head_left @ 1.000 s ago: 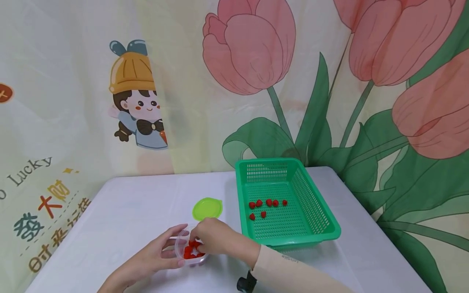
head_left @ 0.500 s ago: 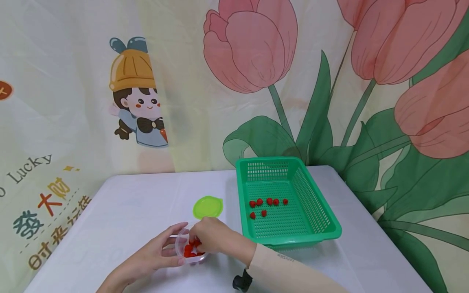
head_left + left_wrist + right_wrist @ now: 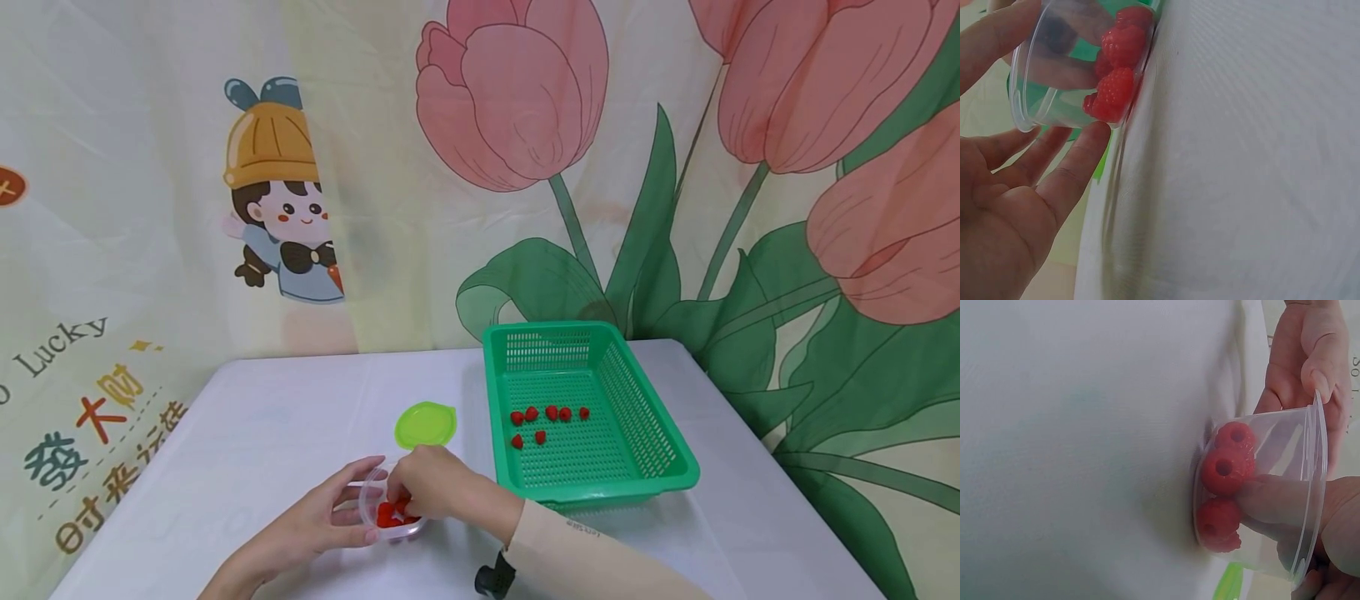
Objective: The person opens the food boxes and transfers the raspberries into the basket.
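Observation:
A clear plastic tub [image 3: 365, 505] with several red raspberries [image 3: 1222, 472] in its bottom stands on the white tablecloth. My left hand [image 3: 318, 515] holds the tub from its left side, the thumb at the near side and the fingers round the far side. In the left wrist view its fingertips [image 3: 1094, 134] lie against the wall. My right hand [image 3: 438, 485] reaches in over the rim, its fingers down among the raspberries. A right-hand finger [image 3: 1272, 499] touches the fruit in the right wrist view. Whether a raspberry is pinched there stays hidden.
A green perforated basket [image 3: 637, 479] stands to the right, with several raspberries [image 3: 552, 413] spaced out on its floor. Behind the tub lies a lime-green lid [image 3: 425, 423]. A printed curtain [image 3: 390, 250] hangs behind the table.
Both hands and the tub keep nearly the same place. My right fingers shift slightly inside the tub, and the raspberries under them sit a little lower.

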### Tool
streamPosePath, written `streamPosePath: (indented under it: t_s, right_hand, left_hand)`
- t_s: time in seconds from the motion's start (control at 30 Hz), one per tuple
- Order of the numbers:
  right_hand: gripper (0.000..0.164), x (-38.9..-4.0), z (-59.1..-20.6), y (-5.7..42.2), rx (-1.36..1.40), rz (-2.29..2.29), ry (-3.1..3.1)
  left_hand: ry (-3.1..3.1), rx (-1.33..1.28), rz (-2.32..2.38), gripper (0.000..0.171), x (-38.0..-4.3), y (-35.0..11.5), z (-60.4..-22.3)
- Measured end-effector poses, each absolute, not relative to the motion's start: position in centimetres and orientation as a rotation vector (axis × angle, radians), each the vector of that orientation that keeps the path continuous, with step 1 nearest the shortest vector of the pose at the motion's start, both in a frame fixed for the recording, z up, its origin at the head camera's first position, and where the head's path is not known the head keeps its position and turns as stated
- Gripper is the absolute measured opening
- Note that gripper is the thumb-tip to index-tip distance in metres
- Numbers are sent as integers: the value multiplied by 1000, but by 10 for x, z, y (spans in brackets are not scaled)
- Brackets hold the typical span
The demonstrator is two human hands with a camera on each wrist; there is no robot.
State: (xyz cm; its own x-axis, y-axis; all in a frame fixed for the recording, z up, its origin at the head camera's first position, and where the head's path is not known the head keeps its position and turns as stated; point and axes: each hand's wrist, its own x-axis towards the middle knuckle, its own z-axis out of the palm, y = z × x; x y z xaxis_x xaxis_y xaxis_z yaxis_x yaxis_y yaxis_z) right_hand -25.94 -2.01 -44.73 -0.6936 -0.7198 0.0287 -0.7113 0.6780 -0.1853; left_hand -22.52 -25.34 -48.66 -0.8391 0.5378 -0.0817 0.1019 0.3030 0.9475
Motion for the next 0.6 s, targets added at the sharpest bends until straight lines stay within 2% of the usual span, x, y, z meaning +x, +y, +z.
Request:
streamPosePath:
  t_s: [0.27, 0.6]
  right_hand:
    - [17, -257, -441, -13, -1233, -411, 2760]
    - [18, -251, -410, 15, -1239, -560, 2664]
  left_hand:
    - [2219, 568, 1533, 91, -226, -254, -489]
    - [2175, 603, 1567, 89, -227, -254, -491]
